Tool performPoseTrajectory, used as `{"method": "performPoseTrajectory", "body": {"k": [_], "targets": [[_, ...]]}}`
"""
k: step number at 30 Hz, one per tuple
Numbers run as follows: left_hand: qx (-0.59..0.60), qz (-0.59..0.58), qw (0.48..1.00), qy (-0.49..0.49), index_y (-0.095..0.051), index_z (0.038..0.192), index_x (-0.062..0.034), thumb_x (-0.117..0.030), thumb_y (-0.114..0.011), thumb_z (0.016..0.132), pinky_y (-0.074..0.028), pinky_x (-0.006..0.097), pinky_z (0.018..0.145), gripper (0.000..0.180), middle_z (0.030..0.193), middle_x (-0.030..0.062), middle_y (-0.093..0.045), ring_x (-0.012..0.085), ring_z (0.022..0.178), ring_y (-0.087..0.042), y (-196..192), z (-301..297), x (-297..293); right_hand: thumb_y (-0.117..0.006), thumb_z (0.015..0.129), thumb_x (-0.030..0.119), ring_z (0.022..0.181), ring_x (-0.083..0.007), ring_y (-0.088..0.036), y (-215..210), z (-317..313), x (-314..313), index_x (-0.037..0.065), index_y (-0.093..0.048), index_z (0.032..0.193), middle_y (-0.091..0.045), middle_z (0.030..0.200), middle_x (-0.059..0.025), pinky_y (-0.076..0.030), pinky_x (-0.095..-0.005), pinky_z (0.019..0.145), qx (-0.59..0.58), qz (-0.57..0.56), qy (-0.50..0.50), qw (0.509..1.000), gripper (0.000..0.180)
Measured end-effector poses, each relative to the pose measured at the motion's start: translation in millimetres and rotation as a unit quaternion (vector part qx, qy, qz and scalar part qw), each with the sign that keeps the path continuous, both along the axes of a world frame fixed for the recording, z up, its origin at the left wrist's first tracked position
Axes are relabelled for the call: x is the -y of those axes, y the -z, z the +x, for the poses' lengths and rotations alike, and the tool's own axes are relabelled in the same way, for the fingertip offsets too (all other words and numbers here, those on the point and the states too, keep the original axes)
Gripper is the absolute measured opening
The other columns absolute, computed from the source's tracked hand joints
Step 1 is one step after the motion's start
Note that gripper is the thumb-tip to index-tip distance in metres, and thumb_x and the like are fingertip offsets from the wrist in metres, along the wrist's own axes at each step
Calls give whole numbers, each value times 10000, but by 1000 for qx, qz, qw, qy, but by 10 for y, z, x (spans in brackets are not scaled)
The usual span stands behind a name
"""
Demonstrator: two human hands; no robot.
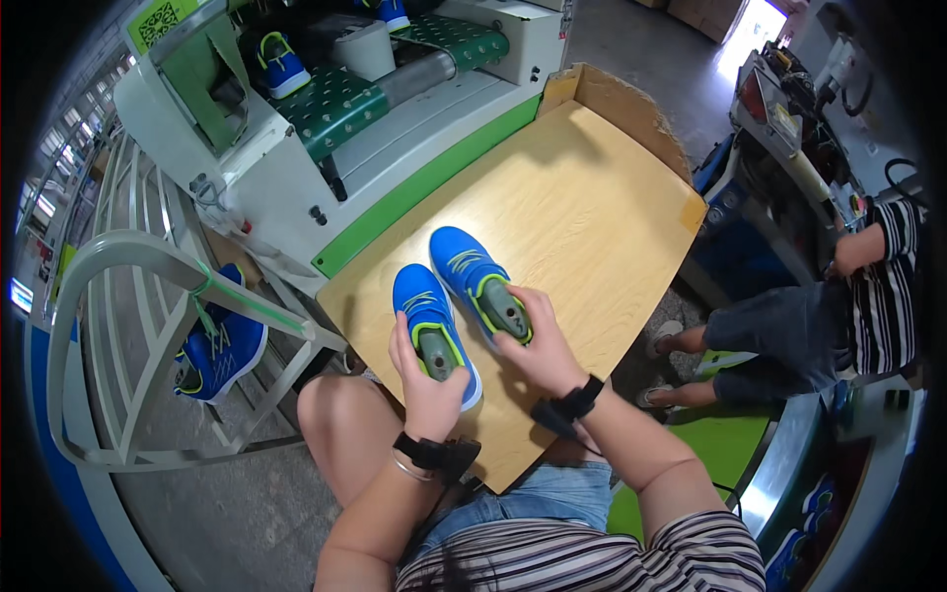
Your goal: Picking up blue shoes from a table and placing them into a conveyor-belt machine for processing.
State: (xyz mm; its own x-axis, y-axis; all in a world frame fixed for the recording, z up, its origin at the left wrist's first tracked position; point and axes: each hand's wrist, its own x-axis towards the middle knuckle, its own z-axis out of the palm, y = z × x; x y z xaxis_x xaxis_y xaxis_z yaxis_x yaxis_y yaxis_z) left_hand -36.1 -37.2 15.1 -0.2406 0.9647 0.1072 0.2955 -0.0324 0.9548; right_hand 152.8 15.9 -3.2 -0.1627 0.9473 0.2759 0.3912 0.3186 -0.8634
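Blue shoes — a pair with lime-green trim, each on a grey last — lie side by side on the wooden table (592,207), just in front of the green conveyor (340,104). Left hand (426,380) closes its grip on the left shoe (426,316)'s heel; right hand (538,345) clasps the right shoe (473,276)'s. Seemingly the lasts are being worked loose — firm heel pulls come next.

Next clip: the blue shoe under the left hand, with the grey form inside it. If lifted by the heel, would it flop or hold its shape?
The blue shoe would probably keep its shape, since a grey last fills it. That insert likely makes it heel-heavy. The left hand grips the heel; the flat sole on the wooden table suggests little tipping.
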Motion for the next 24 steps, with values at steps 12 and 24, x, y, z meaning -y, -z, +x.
{"method": "performPoseTrajectory", "body": {"k": [12,24], "targets": [[381,121,915,47,-261,1547,28,64,-561,737,-483,336,996,865,1364,145,-521,228,1160,-582,-1544,-300,-729,-720,916,102,1108,-184,-617,-536,197,-645,-6,-457,1427,-616,1264,-123,-496,-315,997,-445,-144,123,875,585],[-109,187,949,-228,-248,1505,111,-265,-680,780,-282,444,1183,923,1488,368,-303,484,1411,-305,-1802,-834,-3456,-712,886,282,1176,-398,-614,-1892,-304,-3781,261,-394,1521,-613,1316,-224,-488,-468,986,85,114,181,973,711]]}}
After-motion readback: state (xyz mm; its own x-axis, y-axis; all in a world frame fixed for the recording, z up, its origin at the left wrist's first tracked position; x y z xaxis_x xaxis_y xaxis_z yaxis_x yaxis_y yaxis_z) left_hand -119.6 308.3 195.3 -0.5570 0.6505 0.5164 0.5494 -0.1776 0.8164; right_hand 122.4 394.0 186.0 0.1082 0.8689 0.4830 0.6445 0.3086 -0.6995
